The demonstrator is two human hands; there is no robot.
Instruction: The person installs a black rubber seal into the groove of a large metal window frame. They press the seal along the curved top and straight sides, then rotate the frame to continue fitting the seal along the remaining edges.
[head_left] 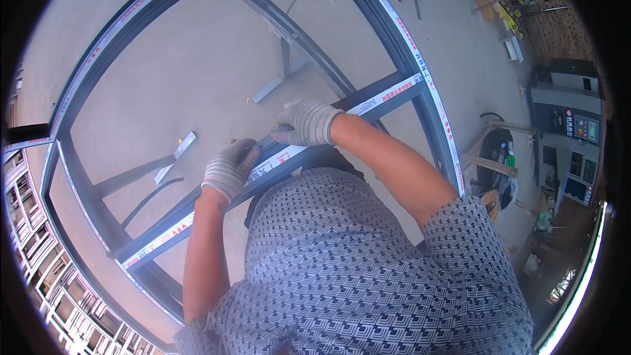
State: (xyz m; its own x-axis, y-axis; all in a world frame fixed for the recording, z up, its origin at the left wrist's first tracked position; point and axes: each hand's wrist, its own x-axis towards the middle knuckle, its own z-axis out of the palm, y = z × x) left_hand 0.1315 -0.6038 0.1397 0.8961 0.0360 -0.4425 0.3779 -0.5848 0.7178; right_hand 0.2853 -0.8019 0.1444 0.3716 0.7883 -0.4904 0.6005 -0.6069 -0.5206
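Both my hands wear pale striped knit gloves and meet at the crossbar (269, 167) of a large dark metal frame lying before me. My left hand (230, 167) rests against the bar's far side, its darkened fingertips curled inward. A short way to the right, my right hand (307, 121) bends over the same far edge with fingers closed and pointing left. Whatever lies between the fingers of either hand is hidden. White tape with red and dark print runs along the crossbar's top. Inside the frame a thin black strip (152, 196) curves near the left hand.
Support legs with pale feet (175, 158) stand beneath the frame. A dark diagonal bar (289, 26) crosses its far part. At right are a machine with a control panel (582, 126) and a wooden stand (490, 158). A hammer-like tool (415, 1) lies on the floor; stacked profiles (72, 296) fill the lower left.
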